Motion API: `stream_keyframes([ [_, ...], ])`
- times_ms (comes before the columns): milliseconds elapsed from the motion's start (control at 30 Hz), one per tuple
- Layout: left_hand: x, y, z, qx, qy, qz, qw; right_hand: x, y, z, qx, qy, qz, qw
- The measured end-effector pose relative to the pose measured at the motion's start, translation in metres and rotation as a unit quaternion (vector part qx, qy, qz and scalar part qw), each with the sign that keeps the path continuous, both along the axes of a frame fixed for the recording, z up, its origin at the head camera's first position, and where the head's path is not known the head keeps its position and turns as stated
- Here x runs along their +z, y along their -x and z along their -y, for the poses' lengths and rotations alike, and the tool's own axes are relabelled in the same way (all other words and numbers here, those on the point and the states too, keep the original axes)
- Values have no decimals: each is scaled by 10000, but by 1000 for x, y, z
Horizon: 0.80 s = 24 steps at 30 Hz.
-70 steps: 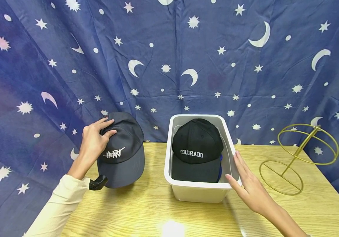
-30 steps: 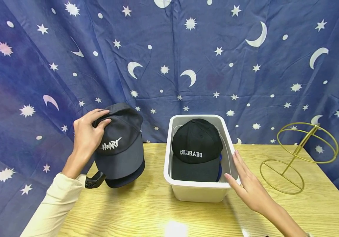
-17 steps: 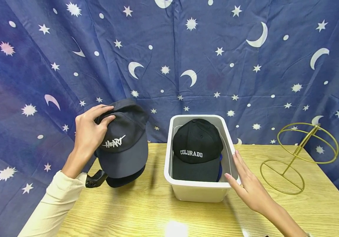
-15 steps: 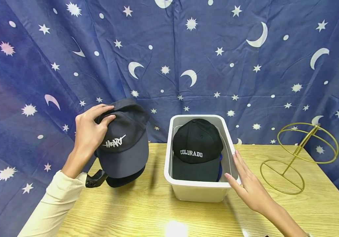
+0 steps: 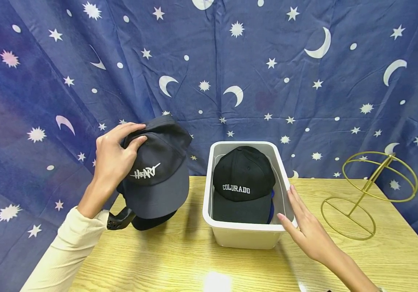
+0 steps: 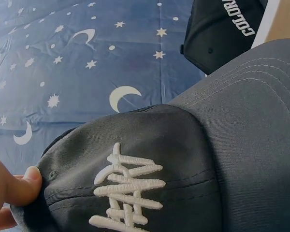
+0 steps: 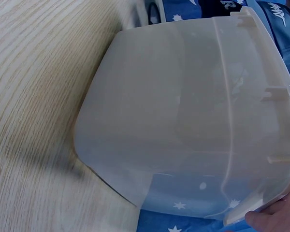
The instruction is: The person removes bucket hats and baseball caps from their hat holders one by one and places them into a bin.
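Observation:
With thumb and fingers, my left hand [image 5: 115, 156] pinches the crown of a dark navy baseball cap [image 5: 159, 194] with white HEART lettering. Its brim points down toward me, and the cap is raised and tilted. Below it shows the brim of another dark cap [image 5: 150, 224] on the table. In the left wrist view, the thumb [image 6: 26, 188] presses the crown of the lettered cap. My right hand [image 5: 309, 233] rests at the right front corner of a whitish plastic bin [image 5: 247, 239], fingers straight along its side. Inside the bin lies a black COLORADO cap [image 5: 243, 174].
Under the COLORADO cap, a bit of something blue [image 5: 271, 209] shows. A gold wire stand [image 5: 367, 184] with two rings is at the right on the wooden table [image 5: 179, 263]. Behind hangs a blue curtain [image 5: 201, 48] with stars and moons.
My left hand has lifted the HEART cap upward and carried it a little to the right, uncovering the brim of the cap beneath. The right hand and bin have stayed put.

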<state>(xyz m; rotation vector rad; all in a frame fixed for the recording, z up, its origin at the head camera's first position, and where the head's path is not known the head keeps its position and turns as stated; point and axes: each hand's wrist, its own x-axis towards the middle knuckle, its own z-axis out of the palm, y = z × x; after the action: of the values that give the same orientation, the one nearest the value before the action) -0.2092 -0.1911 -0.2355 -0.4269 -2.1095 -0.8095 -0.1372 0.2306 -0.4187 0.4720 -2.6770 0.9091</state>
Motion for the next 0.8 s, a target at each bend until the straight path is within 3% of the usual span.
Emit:
stream_keyframes([
  [267, 5, 1, -9, -177, 23, -138, 9997, 0, 0, 0, -7, 2, 44, 10000],
  [800, 16, 0, -31, -325, -36, -1, 9995, 0, 0, 0, -5, 3, 30, 10000],
])
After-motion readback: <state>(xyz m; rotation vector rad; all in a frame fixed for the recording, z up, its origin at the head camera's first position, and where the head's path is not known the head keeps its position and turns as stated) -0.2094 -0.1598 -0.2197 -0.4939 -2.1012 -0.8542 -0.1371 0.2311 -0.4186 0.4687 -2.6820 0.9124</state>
